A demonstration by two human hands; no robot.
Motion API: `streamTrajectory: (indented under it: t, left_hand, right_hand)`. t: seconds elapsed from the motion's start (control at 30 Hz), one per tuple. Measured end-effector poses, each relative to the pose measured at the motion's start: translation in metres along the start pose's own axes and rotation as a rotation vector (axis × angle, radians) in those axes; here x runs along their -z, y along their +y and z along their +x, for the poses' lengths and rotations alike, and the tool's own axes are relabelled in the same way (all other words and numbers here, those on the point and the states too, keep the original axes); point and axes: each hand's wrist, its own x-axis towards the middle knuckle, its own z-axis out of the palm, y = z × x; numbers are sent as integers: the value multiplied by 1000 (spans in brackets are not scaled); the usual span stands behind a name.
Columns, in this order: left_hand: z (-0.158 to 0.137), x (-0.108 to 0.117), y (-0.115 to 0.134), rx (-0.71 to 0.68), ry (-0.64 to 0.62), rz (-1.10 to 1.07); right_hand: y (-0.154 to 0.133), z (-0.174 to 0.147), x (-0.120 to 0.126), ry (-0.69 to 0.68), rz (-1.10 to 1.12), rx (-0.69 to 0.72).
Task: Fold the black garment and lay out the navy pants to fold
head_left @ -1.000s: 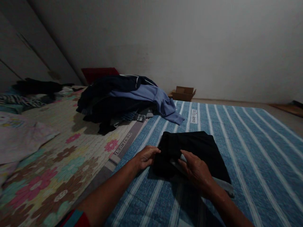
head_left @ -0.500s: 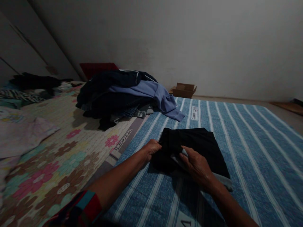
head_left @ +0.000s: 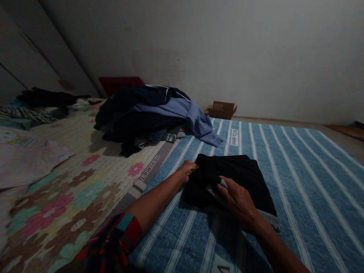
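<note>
A folded black garment with grey edging lies on the blue striped bed cover; its exact kind cannot be made out. At its left edge, my left hand is closed on the dark cloth. My right hand grips a folded-over part near the front, where a bit of grey fabric shows between thumb and fingers. The right fingertips are partly hidden by the cloth.
A heap of dark clothes with a lavender long-sleeved top rises behind, to the left. Further left, a pale pink garment lies on the flowered sheet. Near the wall stand a cardboard box and a red object.
My left hand has moved slightly up and to the right along the garment's left edge. My right hand keeps its grip with little movement. The view has shifted slightly.
</note>
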Motion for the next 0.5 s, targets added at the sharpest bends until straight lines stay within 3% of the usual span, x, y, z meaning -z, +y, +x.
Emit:
streamTrajectory:
  t: [0.3, 0.5]
  left_hand:
    - [1, -6, 8, -90, 91, 87]
    - [19, -3, 16, -60, 100, 90]
  right_hand:
    - [-4, 0, -2, 25, -57, 52]
    - [-2, 0, -8, 37, -149, 70]
